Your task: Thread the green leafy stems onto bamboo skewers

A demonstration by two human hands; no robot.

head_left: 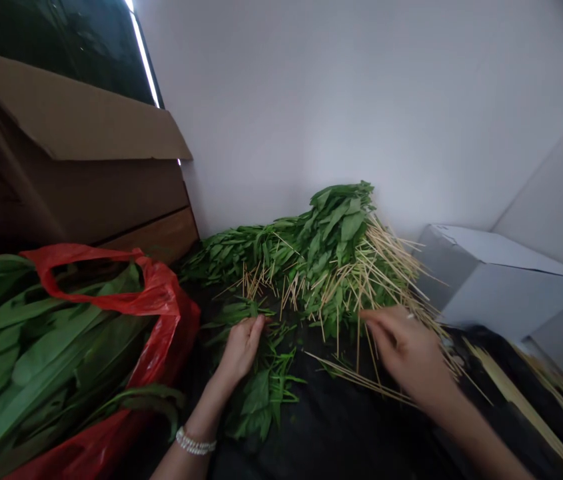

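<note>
My left hand (242, 350) is closed, thumb pressed to the fingers, over loose green leaves (251, 403); what is between its fingertips I cannot make out. Thumb and forefinger of my right hand (406, 350) pinch at a thin wooden skewer (358, 343) beside the heap. Behind both hands rises a pile of leaf bundles (338, 220) pierced by many skewers (391, 250), their bare ends sticking out to the front and right. A few loose skewers (356, 379) lie on the black surface (331, 427) between my hands.
At left a red plastic bag (174, 300) holds long green leaves (51, 360). Behind it stands an open cardboard box (96, 193). A white box (516, 287) is at right, with more skewers (521, 393) on black plastic before it. A white wall (361, 100) closes off the back.
</note>
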